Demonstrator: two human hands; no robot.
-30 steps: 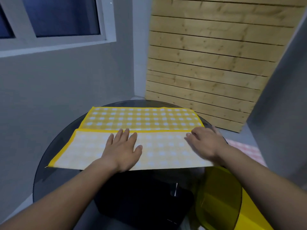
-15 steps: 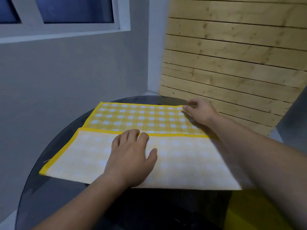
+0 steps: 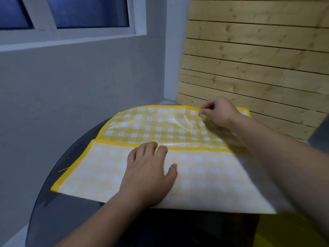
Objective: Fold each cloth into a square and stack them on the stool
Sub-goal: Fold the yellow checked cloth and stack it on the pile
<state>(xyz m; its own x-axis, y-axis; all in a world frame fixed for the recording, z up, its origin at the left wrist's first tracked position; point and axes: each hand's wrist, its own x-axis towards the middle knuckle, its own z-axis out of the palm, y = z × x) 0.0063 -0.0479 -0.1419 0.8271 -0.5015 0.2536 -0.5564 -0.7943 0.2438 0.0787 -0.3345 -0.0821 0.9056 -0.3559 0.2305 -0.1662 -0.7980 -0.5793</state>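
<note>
On the round, dark-glass table (image 3: 53,202) a glossy yellow-and-white checked cloth (image 3: 204,175) lies spread over the middle and far side of the top. Its near part is folded over, so the pale underside faces up and a yellow hem crosses the middle of the table. The left hand (image 3: 149,175) lies flat on that pale flap at the table's centre, fingers straight and close together, thumb spread, fingertips reaching the hem. The right hand (image 3: 219,111) is at the table's far right edge, fingers curled, thumb and forefinger pinching the cloth's far yellow border, and the shiny checked surface ripples just beside it. Beyond the table's left side stands a plain grey wall (image 3: 71,86) with a white-framed window (image 3: 85,13) high up, its panes dark blue. Beyond the table's far right side a wooden panel (image 3: 258,59) of pale horizontal slats leans back. Through the glass, beneath the table's near side, a black base (image 3: 178,229) shows, and a yellow object (image 3: 284,234) sits at the table's near right.
</note>
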